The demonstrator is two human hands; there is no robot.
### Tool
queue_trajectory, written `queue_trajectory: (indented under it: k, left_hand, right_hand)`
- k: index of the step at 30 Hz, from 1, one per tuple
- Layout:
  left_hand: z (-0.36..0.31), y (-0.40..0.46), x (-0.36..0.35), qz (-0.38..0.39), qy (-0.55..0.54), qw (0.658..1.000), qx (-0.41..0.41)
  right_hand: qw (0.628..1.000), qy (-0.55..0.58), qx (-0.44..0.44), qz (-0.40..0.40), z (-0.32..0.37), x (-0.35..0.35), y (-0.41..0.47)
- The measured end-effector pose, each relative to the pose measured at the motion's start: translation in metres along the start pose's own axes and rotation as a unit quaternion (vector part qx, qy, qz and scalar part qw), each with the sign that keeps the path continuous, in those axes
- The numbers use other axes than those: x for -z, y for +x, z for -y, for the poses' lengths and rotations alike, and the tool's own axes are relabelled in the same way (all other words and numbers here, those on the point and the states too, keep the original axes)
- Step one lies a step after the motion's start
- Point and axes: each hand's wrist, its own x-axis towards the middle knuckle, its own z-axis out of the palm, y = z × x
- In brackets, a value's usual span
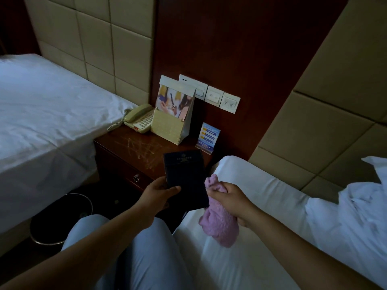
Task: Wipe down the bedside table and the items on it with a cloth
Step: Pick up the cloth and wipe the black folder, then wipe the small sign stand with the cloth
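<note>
The dark wooden bedside table (125, 147) stands between two beds, its top marked with pale scratches. My left hand (159, 195) holds a dark blue folder (186, 176) upright in front of the table, above its front edge. My right hand (230, 197) grips a pink fluffy cloth (217, 225), which touches the folder's right edge and hangs down over the mattress. On the table stand a beige telephone (139, 119), a cream cardboard brochure stand (173, 120) and a small blue sign card (208, 138).
A white bed (46, 114) lies to the left and another (261, 206) to the right with a rumpled duvet (356, 206). A black waste bin (60, 218) sits on the floor by my left knee. Wall switches (219, 97) are mounted behind the table.
</note>
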Motion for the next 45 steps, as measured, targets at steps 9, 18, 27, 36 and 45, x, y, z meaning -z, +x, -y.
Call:
queue_trajectory:
  k: [9, 18, 27, 36, 45]
  left_hand:
    - [0.031, 0.026, -0.023, 0.037, 0.084, 0.994, 0.061]
    - [0.082, 0.07, -0.099, 0.097, 0.29, 0.947, 0.096]
    - [0.1, 0.089, -0.174, 0.095, 0.295, 0.948, 0.077]
    - [0.078, 0.111, -0.163, 0.073, 0.376, 0.923, -0.034]
    - [0.019, 0.192, -0.12, 0.023, 0.618, 0.776, -0.124]
  right_hand:
    - [0.974, -0.112, 0.04, -0.194, -0.027, 0.058, 0.013]
    - [0.964, -0.083, 0.036, -0.251, -0.048, 0.111, 0.021]
    - [0.961, -0.097, 0.049, -0.253, -0.053, 0.131, 0.018]
    - [0.968, -0.109, 0.045, -0.222, -0.052, 0.118, 0.045]
    - [0.981, -0.079, 0.041, -0.173, -0.044, 0.101, 0.124]
